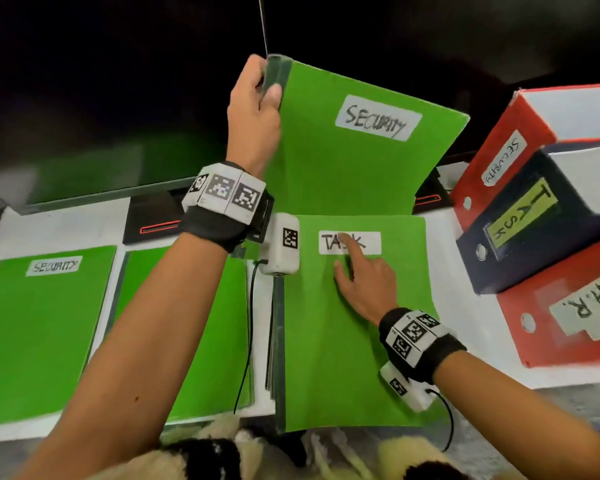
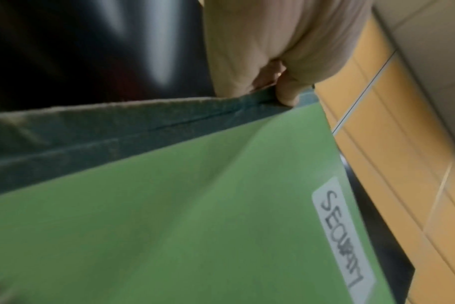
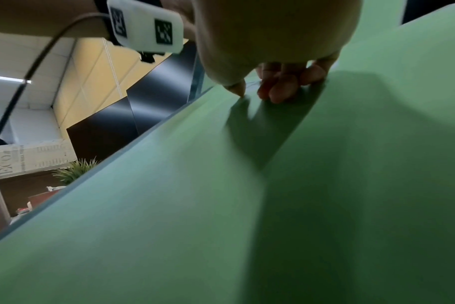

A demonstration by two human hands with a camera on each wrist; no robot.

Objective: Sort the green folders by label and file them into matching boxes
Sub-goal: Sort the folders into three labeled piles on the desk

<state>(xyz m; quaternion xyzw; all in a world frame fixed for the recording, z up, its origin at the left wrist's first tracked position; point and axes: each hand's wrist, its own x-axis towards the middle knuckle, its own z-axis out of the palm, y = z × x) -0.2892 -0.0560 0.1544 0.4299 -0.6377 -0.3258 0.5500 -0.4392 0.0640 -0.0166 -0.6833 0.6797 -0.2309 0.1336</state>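
Folders are what you are sorting, and right now you have one in the air: your left hand point(image 1: 255, 109) pinches the dark spine edge of the SECURITY folder point(image 1: 347, 161), thumb on the front and fingers curled behind, so it hangs upright above the far end of the pile with its label facing you. Holding it by the spine likely keeps the cover from flapping open and leaves the label readable. Your right hand point(image 1: 364, 285) lies on the TASK folder point(image 1: 354, 341), the top sheet of the pile in front of you, with the index finger stretched onto its white label and the other fingers loosely bent against the cover; it grips nothing, and seems to be pinning the pile or checking the next label. To your left, a second SECURITY folder point(image 1: 42, 334) lies flat on the white table point(image 1: 66, 226), and just beside it another green folder point(image 1: 219, 341) sits largely hidden under your left forearm, its label out of sight. These look like sorted piles by label. On your right three boxes lie stacked on their sides, spines toward you: a red SECURITY box point(image 1: 499, 157) farthest, a dark blue TASK box point(image 1: 520, 230) in the middle, and a red H.R. box point(image 1: 568, 306) nearest. What is inside them you cannot tell, since only their outsides show.
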